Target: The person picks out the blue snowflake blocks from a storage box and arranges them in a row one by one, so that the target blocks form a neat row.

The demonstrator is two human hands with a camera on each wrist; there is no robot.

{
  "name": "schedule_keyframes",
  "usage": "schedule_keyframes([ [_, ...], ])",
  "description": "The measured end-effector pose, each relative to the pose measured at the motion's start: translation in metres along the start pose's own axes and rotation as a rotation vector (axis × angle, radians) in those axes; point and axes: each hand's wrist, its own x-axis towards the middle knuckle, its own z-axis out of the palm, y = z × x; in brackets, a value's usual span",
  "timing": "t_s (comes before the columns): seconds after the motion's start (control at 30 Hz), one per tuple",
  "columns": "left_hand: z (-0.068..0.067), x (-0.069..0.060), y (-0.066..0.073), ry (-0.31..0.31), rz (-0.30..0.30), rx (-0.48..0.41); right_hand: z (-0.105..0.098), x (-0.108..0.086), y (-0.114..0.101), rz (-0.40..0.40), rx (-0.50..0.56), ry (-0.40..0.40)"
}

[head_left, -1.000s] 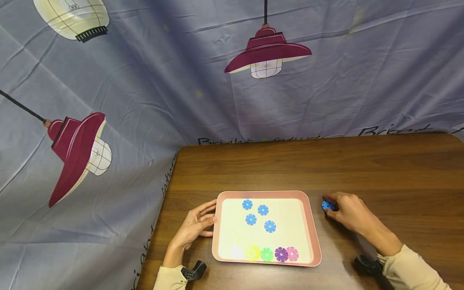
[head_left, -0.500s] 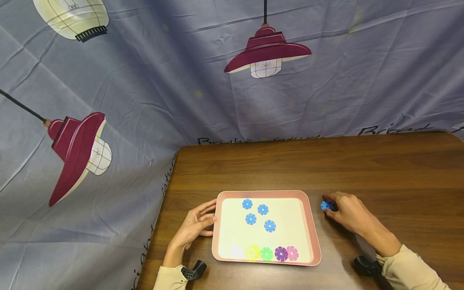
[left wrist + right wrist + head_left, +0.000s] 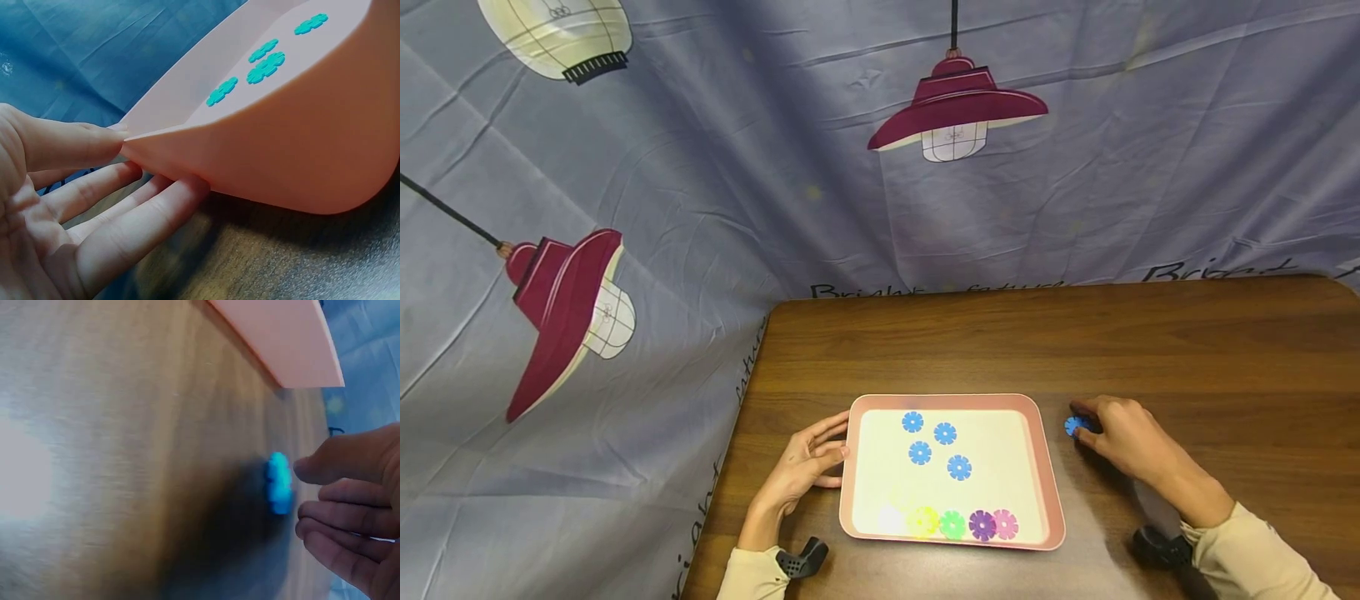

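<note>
Blue disc (image 3: 1075, 426): on the table (image 3: 1210, 358), right of the pink tray (image 3: 1045, 454). I have the right hand (image 3: 1126, 435) spread just beside it; contact unclear, blurred. Left hand (image 3: 801, 465) pinches the tray, I judge to steady it.

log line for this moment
left hand: holds tray | right hand: at blue disc beside tray, grip unclear | in tray: four blue discs, yellow, green, purple, pink

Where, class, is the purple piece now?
In the head view, the purple piece lies inside the pink tray, along its near edge, between the green piece on its left and the pink piece on its right.
</note>
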Motion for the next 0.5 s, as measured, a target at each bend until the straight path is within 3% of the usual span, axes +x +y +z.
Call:
schedule_keyframes([
  [0.2,-0.001,0.0,-0.001,0.001,0.003,0.001,-0.018,0.014,-0.008,-0.008,-0.02,0.061],
  [0.5,0.0,0.001,-0.001,-0.003,0.007,0.0,-0.028,0.034,-0.04,-0.021,0.081,0.042],
])
